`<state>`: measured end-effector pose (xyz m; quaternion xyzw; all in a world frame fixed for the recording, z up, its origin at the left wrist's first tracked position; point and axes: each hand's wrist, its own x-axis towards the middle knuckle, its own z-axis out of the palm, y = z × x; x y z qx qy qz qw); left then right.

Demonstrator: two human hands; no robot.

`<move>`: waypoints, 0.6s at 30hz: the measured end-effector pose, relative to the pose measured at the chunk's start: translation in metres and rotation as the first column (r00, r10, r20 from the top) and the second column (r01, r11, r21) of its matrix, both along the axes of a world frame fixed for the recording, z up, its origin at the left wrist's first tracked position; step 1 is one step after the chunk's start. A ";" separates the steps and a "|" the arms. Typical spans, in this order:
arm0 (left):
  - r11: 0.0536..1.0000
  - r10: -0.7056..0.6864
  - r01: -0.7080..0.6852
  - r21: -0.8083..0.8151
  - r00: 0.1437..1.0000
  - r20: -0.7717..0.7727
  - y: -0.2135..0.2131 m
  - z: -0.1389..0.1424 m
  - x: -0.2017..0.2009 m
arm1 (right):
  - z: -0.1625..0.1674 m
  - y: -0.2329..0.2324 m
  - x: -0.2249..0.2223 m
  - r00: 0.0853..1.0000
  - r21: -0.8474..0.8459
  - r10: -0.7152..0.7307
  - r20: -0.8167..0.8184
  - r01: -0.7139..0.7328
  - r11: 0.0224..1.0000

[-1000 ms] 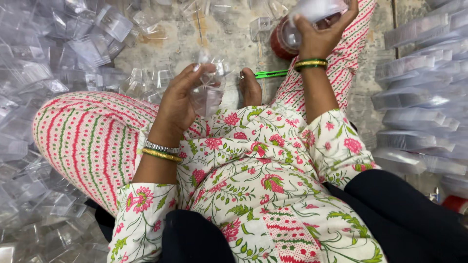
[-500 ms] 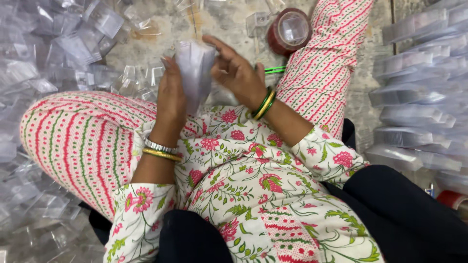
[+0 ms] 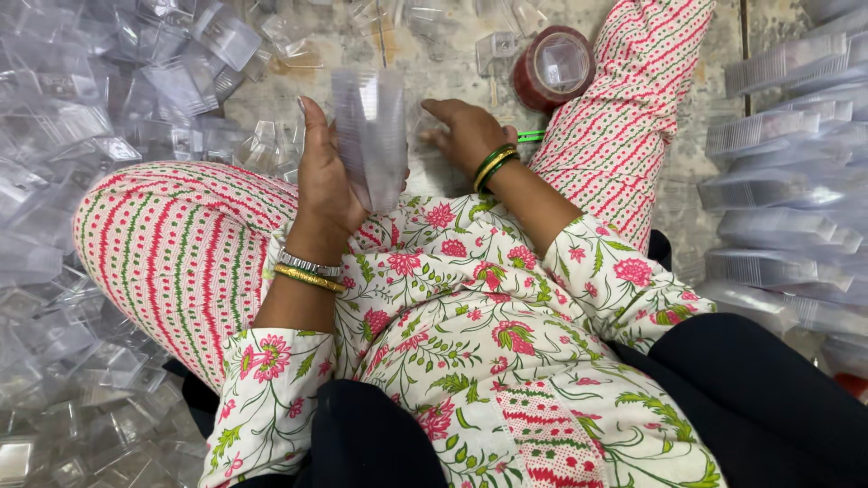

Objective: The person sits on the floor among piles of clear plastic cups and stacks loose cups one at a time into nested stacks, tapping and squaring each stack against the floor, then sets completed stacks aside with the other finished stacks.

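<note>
The left hand [image 3: 325,185] held a stack of clear plastic pieces [image 3: 371,136] upright above the lap. The right hand [image 3: 466,136] rested open just beside it, near a red tape roll [image 3: 553,68] on the floor [image 3: 434,59].

The floor [image 3: 452,63] is bare grey concrete, rough and stained, with pale worn patches. A dark seam [image 3: 745,45] runs straight down it near the right side. On the left, a loose heap of clear plastic boxes [image 3: 81,108] covers the ground from top to bottom, tumbled at all angles. On the right, neat stacks of clear plastic lids [image 3: 787,208] lie one above another, reaching to the edge of the view. A few stray clear pieces [image 3: 298,45] are scattered along the top. The light is soft and even, with faint glints on the plastic and no hard shadows
</note>
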<state>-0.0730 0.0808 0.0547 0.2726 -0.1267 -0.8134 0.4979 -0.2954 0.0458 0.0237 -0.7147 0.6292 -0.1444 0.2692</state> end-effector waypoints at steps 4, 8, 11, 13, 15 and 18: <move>1.000 -0.018 0.018 0.002 0.998 0.053 -0.002 -0.002 -0.001 | -0.026 -0.005 -0.005 0.989 -0.023 0.079 -0.126 -0.082 0.996; 0.999 -0.036 0.036 -0.026 0.999 0.005 -0.003 -0.005 0.001 | -0.034 -0.017 -0.006 0.994 -0.158 0.009 0.109 0.009 0.987; 0.991 -0.130 0.131 -0.026 0.991 0.025 -0.002 -0.007 0.002 | -0.012 -0.018 -0.004 0.477 -0.022 -0.120 0.870 0.281 0.960; 0.982 -0.188 0.185 0.048 0.980 0.070 -0.002 -0.006 0.001 | 0.016 -0.016 -0.014 0.445 -0.092 0.001 0.895 0.183 0.979; 0.978 -0.207 0.199 0.065 0.969 0.138 -0.001 -0.004 -0.003 | 0.043 -0.011 -0.018 0.391 -0.060 0.091 0.916 -0.092 0.994; 0.972 -0.231 0.219 0.084 0.954 0.191 0.002 0.000 -0.007 | 0.068 -0.005 -0.016 0.410 -0.072 0.222 0.885 -0.351 0.934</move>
